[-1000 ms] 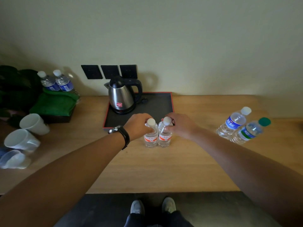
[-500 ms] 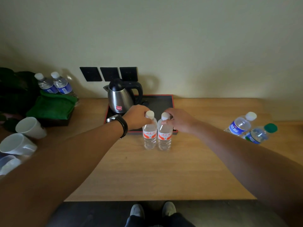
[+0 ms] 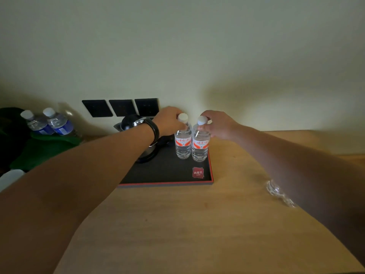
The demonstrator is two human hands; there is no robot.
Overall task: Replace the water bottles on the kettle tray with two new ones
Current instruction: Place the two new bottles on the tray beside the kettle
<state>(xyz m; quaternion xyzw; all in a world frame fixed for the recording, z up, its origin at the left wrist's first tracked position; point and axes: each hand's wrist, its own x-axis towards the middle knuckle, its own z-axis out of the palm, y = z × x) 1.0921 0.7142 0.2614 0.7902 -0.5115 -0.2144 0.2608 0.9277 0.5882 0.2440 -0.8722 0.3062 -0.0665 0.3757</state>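
Two small clear water bottles with orange labels and white caps stand upright side by side on the right part of the black, red-rimmed kettle tray (image 3: pixel 167 175). My left hand (image 3: pixel 169 120) grips the neck of the left bottle (image 3: pixel 183 144). My right hand (image 3: pixel 219 123) grips the neck of the right bottle (image 3: pixel 200 147). The steel kettle (image 3: pixel 130 123) sits on the tray's left part, mostly hidden behind my left wrist with its black watch.
Two blue-labelled bottles (image 3: pixel 49 123) lie on a green cloth (image 3: pixel 45 147) at the far left by the wall. Part of another clear bottle (image 3: pixel 276 191) shows under my right forearm. Three black wall sockets (image 3: pixel 121 107) are behind the kettle. A white cup (image 3: pixel 9 177) is at the left edge.
Both hands carried the two orange-labelled bottles from the wooden counter in front of the tray onto the tray's right side. The view moved closer and tilted up.
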